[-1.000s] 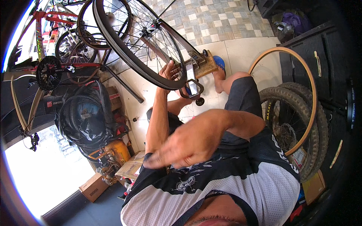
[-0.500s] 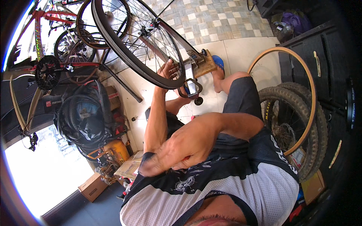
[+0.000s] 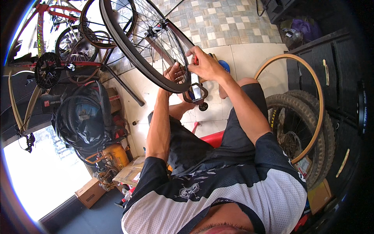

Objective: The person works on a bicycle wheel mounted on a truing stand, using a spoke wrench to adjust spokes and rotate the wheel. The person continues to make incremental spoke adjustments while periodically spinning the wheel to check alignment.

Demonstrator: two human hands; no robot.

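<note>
Both hands are working up at the black wheel rim (image 3: 128, 50), which is standing tilted in a truing stand (image 3: 196, 91) in front of the seated person. The left hand (image 3: 174, 74) is lying against the rim's lower arc, its fingers (image 3: 176, 70) spread loosely over the edge and between the spokes, pressing rather than gripping. The right hand (image 3: 204, 64) is sitting just beside it, slightly higher, its fingers (image 3: 193, 52) pinching together at a spoke near the rim; whatever small thing they may be holding is too small to tell. The rim is passing under both sets of fingers, with the hub (image 3: 156, 29) well above them. A tan tyre (image 3: 307, 105) and a knobby wheel (image 3: 296, 128) are leaning at the person's right, and an orange compressor (image 3: 113, 156) is sitting on the floor to the left.
</note>
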